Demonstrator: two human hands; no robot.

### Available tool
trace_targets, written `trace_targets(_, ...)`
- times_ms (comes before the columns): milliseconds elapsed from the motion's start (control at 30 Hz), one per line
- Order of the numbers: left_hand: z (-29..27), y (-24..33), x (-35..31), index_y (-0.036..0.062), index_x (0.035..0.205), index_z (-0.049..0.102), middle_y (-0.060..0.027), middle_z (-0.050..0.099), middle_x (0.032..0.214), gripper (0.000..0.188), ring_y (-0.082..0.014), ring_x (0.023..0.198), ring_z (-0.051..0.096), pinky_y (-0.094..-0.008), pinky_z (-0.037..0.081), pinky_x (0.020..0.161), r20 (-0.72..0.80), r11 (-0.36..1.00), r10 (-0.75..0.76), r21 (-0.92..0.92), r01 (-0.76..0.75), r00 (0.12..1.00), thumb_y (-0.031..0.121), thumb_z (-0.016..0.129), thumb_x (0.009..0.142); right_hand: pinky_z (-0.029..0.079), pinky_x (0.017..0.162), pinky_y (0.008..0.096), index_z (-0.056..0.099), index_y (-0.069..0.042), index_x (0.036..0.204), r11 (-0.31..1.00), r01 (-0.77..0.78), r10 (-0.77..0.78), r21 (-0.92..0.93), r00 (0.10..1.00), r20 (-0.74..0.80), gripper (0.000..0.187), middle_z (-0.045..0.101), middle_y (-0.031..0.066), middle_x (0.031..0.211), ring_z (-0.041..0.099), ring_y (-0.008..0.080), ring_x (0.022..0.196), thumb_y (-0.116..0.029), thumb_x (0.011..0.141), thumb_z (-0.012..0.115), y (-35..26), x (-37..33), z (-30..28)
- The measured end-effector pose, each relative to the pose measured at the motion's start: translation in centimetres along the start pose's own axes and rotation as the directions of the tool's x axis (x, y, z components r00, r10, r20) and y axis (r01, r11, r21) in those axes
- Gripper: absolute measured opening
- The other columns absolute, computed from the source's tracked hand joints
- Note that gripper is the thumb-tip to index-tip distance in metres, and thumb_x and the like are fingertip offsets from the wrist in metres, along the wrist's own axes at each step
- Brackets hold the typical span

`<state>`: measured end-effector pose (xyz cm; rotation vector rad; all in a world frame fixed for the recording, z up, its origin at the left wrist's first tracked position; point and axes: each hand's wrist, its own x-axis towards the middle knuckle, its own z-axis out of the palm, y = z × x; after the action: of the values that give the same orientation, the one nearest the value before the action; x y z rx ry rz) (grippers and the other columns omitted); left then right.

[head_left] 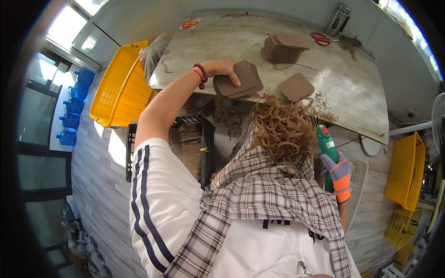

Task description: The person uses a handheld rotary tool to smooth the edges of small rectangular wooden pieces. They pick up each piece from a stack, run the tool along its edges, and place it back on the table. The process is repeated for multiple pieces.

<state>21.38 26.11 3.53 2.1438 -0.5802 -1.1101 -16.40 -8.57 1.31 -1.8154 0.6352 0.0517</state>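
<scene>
Over the table's near edge, my left hand (221,69), bare with a red bead bracelet, is closed on several brown pads (245,81) with rounded corners. Its thumb presses on top and the other fingers are mostly hidden. My right hand (338,173), in a grey and orange glove, grips a green handheld power tool (327,148) with a red button, its tip pointing toward the table. A heap of curly brown trimmings (282,127) lies on my plaid apron (273,199). One loose brown pad (296,86) rests at the table edge, with a taller stack of pads (283,50) behind it.
The worn table (213,37) also bears red scissors (320,39) and a steel flask (338,21). A black crate (207,153) packed with brown pads stands below my left arm. Yellow baskets (123,88) stand left and right. A white fan (438,116) is at far right.
</scene>
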Motion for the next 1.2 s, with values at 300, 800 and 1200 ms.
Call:
trace_targets(300,5.4,5.6,-2.5,0.006,0.126,0.046,-0.018,0.06,0.111,0.081,-0.0351,0.106,0.056,-0.0426,0.04,0.091,-0.457,0.698,0.446,0.716,0.02,0.769,0.025,0.083,0.056,0.042,0.044,0.0233,0.058,0.003,0.102,0.996,0.043,-0.044,-0.073,0.999,-0.02,0.041,0.062,0.0041,0.069,0.056,0.0086,0.052,-0.023,0.078,0.078,-0.9,0.4,0.1)
trace_targets(800,5.8,4.5,2.8,0.0065,0.137,0.036,-0.0197,0.044,0.132,0.101,-0.0377,0.126,0.039,-0.0491,0.032,0.104,-0.507,0.839,0.248,0.538,0.079,0.826,0.036,0.086,0.055,0.047,0.047,0.0295,0.06,0.0,0.093,0.95,0.116,-0.097,-0.29,0.992,0.08,0.054,0.059,0.0059,0.06,0.06,0.0164,0.05,-0.049,0.076,0.074,-9.9,15.1,9.8)
trace_targets(1200,6.0,3.7,2.2,0.0068,0.134,0.039,-0.0186,0.049,0.129,0.097,-0.0372,0.124,0.043,-0.053,0.029,0.105,-0.514,0.845,0.271,0.532,0.055,0.814,0.036,0.086,0.054,0.045,0.044,0.0288,0.058,-0.002,0.093,0.967,0.14,-0.11,-0.213,0.983,0.146,0.045,0.057,0.0052,0.061,0.054,0.0142,0.046,-0.041,0.079,0.074,-13.4,16.6,12.4)
